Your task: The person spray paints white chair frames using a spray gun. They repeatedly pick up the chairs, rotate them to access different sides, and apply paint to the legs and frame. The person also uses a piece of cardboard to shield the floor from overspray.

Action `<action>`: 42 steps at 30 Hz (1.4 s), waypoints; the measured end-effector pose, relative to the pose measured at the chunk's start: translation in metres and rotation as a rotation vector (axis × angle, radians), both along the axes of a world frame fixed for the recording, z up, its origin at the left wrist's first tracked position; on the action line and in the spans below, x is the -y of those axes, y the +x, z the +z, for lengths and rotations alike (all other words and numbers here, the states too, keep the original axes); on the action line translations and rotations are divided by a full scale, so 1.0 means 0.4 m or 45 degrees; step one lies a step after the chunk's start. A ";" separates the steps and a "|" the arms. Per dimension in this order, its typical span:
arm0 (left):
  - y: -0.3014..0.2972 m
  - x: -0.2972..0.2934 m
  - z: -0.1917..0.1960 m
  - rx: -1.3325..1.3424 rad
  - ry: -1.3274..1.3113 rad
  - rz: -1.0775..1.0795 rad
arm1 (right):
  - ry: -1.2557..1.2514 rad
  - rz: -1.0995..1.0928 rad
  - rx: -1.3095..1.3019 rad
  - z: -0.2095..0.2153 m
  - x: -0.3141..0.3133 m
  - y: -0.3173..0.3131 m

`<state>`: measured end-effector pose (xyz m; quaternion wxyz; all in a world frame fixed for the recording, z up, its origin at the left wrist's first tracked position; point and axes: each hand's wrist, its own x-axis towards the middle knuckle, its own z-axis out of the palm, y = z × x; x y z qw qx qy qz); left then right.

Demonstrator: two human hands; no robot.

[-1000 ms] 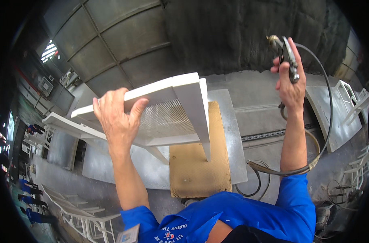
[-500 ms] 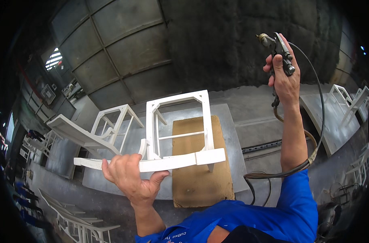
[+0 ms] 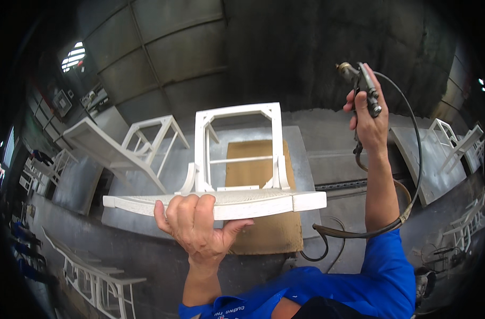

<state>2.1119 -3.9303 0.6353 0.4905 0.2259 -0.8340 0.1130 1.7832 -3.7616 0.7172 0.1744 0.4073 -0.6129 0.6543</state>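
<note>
Gripping white-painted wooden chair (image 3: 226,175) by seat edge, left hand (image 3: 197,228) closed tight, tilting it above brown board (image 3: 261,202) so legs face viewer. Right hand (image 3: 367,119) wrapped around metal spray gun (image 3: 362,85), raised clear, black hose (image 3: 407,159) trailing down.

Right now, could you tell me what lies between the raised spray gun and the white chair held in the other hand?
In the head view, nothing lies between the spray gun in the right hand and the white chair gripped by the left hand; only distant grey wall and floor show.
</note>
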 end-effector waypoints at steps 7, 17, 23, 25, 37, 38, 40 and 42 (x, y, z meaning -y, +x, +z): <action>0.073 -0.058 -0.027 -0.012 -0.016 0.017 | 0.559 0.191 0.161 -0.337 -0.003 0.092; 0.061 -0.070 -0.005 -0.012 0.042 0.034 | 0.533 0.226 0.005 -0.566 0.129 0.024; 0.066 -0.078 0.006 -0.003 0.098 0.016 | 0.490 0.430 -0.001 -0.586 0.255 0.028; 0.067 -0.080 0.006 0.000 0.112 0.022 | 0.479 0.518 0.014 -0.590 0.275 0.033; 0.069 -0.095 -0.011 -0.044 0.076 0.068 | 0.452 0.313 0.209 -0.569 0.065 0.015; 0.069 -0.096 -0.013 -0.041 0.080 0.065 | 0.468 0.293 0.211 -0.561 0.032 0.008; 0.070 -0.098 -0.018 -0.041 0.098 0.065 | 0.458 0.284 0.203 -0.547 -0.016 -0.006; 0.070 -0.100 -0.021 -0.048 0.092 0.043 | 0.392 0.301 0.167 -0.535 -0.040 -0.020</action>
